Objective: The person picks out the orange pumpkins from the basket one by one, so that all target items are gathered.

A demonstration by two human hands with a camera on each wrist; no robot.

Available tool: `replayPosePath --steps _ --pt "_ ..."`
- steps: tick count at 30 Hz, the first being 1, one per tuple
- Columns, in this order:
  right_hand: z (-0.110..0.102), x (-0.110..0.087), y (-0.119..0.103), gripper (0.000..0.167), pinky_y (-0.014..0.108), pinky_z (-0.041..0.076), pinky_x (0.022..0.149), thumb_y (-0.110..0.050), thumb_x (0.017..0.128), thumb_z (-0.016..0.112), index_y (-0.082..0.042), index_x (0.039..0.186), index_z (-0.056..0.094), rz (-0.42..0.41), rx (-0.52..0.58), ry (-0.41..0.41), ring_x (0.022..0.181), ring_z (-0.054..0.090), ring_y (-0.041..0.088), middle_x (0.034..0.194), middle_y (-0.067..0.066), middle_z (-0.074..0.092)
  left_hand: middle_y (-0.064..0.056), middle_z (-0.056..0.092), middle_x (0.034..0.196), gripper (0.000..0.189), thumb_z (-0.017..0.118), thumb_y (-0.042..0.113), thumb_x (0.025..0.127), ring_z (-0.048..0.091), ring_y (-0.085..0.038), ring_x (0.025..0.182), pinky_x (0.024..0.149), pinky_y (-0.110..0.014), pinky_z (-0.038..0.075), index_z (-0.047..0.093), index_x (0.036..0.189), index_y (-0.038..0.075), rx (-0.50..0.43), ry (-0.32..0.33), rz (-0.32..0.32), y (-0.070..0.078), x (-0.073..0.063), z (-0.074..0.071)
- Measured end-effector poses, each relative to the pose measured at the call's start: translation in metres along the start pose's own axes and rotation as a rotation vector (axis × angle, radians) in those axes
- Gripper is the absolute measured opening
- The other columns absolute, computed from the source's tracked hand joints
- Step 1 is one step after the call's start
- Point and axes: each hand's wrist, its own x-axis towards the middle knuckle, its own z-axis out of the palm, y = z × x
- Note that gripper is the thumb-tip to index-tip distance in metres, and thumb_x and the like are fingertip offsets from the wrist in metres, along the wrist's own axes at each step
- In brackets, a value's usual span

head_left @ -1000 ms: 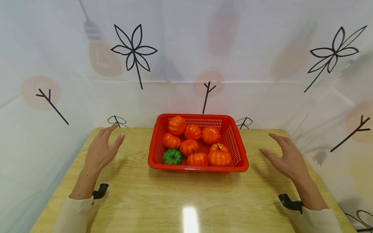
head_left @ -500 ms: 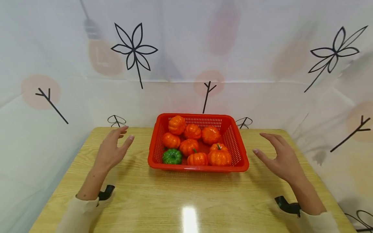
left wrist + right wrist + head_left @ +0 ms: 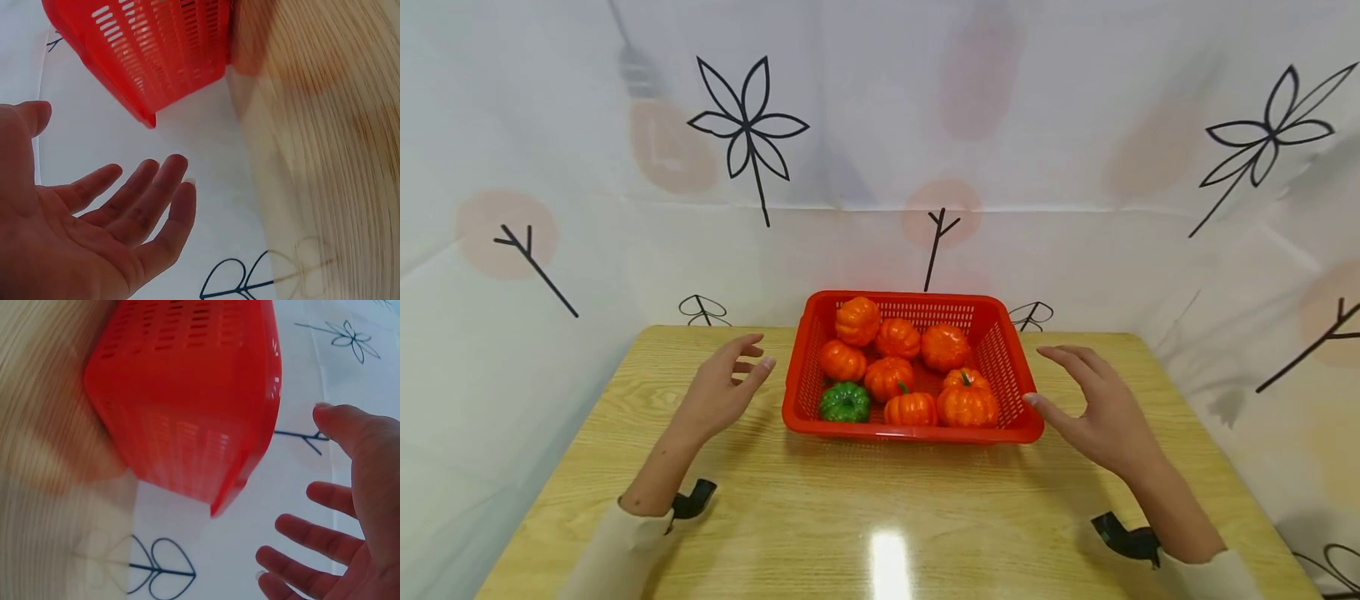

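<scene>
A red plastic basket (image 3: 910, 432) with slotted walls stands on the wooden table. Inside it lie several small orange pumpkins (image 3: 945, 347) and one green pumpkin (image 3: 845, 403) at the near left corner. To the basket's left my left hand (image 3: 718, 396) hovers with relaxed fingers, apart from the wall, as the left wrist view also shows. On the other side my right hand (image 3: 1105, 421) has its thumb and fingers spread, the thumb tip right by the basket's right rim in the head view. Neither hand holds anything.
The wooden table (image 3: 790, 525) reaches back to a white cloth backdrop (image 3: 865, 167) printed with plant drawings. This cloth also encloses the left and right sides. Black wrist mounts (image 3: 1126, 540) sit under both forearms.
Both hands have moved inward toward the basket, the left one to the right and the right one to the left. The basket and pumpkins have stayed in place.
</scene>
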Motion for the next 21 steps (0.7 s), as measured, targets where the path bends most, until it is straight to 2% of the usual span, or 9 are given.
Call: replayPosePath --steps 7,12,17,21 --pt "0.012 0.010 -0.011 0.067 0.064 0.050 0.098 -0.018 0.082 0.092 -0.012 0.143 0.065 -0.055 0.017 -0.040 0.125 0.058 0.036 0.138 0.010 0.063 -0.020 0.056 0.149 0.074 0.056 0.056 0.107 0.065 -0.038 0.126 0.097 -0.055 0.060 0.037 0.165 0.015 -0.041 -0.079 -0.018 0.006 0.013 0.016" --pt "0.018 0.014 -0.016 0.066 0.061 0.050 0.101 -0.020 0.083 0.091 -0.014 0.144 0.065 -0.111 0.021 -0.090 0.126 0.058 0.034 0.139 0.008 0.062 -0.018 0.058 0.147 0.075 0.058 0.056 0.106 0.067 -0.037 0.123 0.091 -0.049 0.063 0.035 0.166 0.015 -0.064 -0.096 -0.037 0.010 0.023 0.021" --pt "0.022 0.021 -0.022 0.069 0.063 0.052 0.101 -0.027 0.087 0.089 -0.021 0.149 0.060 -0.103 0.032 -0.182 0.129 0.057 0.034 0.143 0.007 0.059 -0.020 0.057 0.147 0.073 0.062 0.045 0.107 0.068 -0.038 0.119 0.080 -0.041 0.066 0.033 0.166 0.013 -0.134 -0.109 -0.049 0.014 0.036 0.026" --pt "0.027 0.027 -0.027 0.066 0.063 0.052 0.103 -0.031 0.092 0.084 -0.024 0.152 0.057 -0.112 0.056 -0.265 0.132 0.055 0.033 0.146 0.005 0.056 -0.020 0.058 0.146 0.074 0.061 0.046 0.107 0.068 -0.036 0.117 0.085 -0.044 0.065 0.034 0.166 0.012 -0.109 -0.104 -0.048 0.014 0.047 0.032"
